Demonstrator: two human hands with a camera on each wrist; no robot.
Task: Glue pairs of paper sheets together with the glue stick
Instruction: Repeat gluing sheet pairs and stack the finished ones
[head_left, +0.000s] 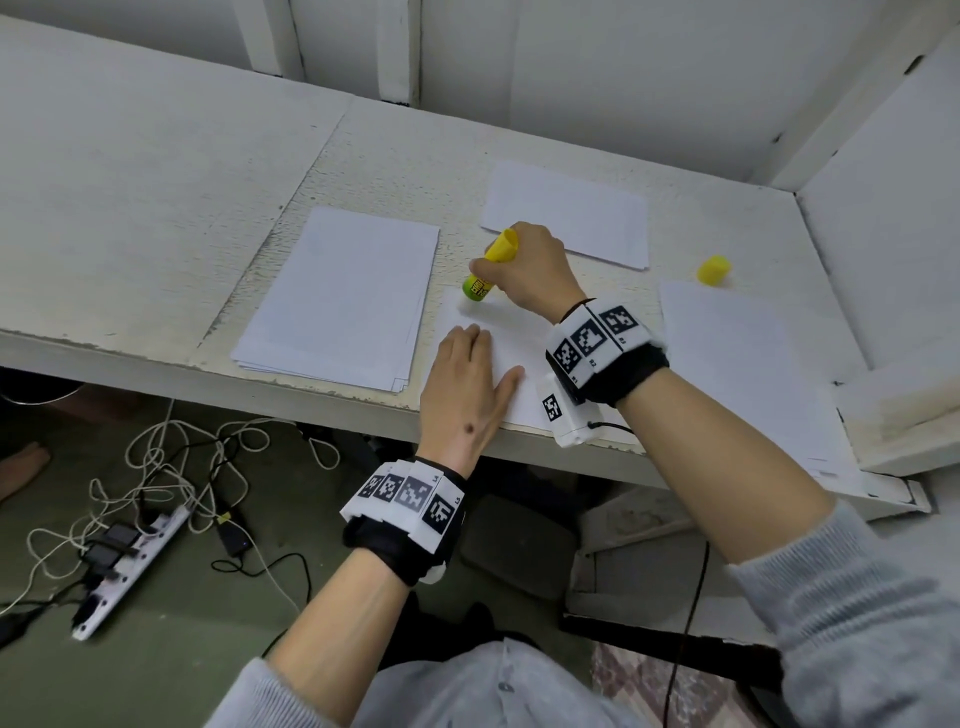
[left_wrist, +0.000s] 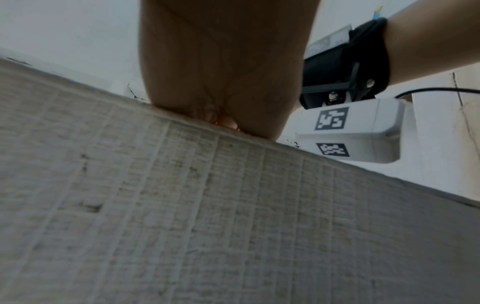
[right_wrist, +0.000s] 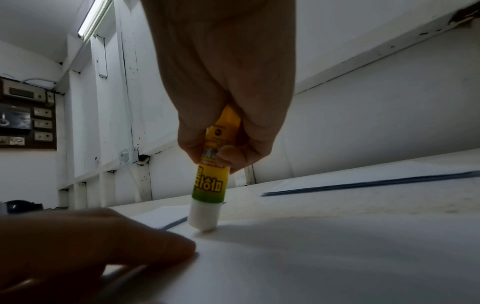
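A white desk (head_left: 156, 171) carries four lots of paper. The biggest, a stack (head_left: 343, 296), lies at nine o'clock of the work. A second pile (head_left: 571, 208) sits at twelve o'clock, a third (head_left: 743, 364) at three o'clock. In the centre, at the near edge, lies a single sheet (head_left: 519, 332). The left hand (head_left: 462, 384) lies flat on it, fingers straight, pinning it down. The right hand (head_left: 530, 270) grasps the glue stick (head_left: 480, 283), fingers curled round its yellow barrel; in the right wrist view its white tip (right_wrist: 203, 218) touches the sheet's far left corner. The stick tilts, its top towards one o'clock. Its yellow cap (head_left: 714, 270) stands apart at two o'clock, just beyond the third pile.
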